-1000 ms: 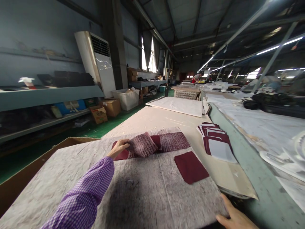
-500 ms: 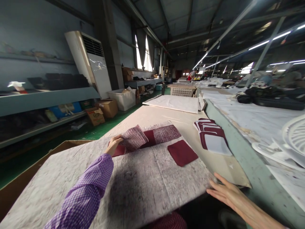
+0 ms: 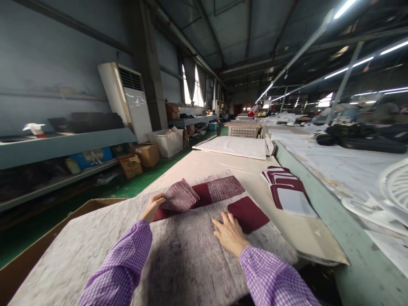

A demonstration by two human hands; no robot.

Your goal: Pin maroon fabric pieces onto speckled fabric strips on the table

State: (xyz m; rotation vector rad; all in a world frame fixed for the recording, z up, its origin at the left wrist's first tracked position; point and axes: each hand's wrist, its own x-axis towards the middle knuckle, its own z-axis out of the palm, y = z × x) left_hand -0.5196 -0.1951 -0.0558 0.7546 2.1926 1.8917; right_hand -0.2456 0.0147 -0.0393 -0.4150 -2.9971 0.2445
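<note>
My left hand pinches the left edge of a ribbed, speckled maroon fabric piece, which is partly lifted over a longer maroon strip. My right hand is over the stained grey board, fingers spread and holding nothing. Just beyond its fingertips lies a plain dark-red fabric square, flat near the board's right side. Whether the right fingertips touch the board or the square's edge I cannot tell.
Overlapping maroon pieces with white backing lie on the beige table to the right. A white sheet-covered panel sits farther back. A green-grey ledge runs along the right; an open cardboard box stands at left.
My right hand has left the board's right corner and moved left, over the board beside the dark-red square. My left hand keeps its grip on the ribbed piece. The view has tilted slightly up.
</note>
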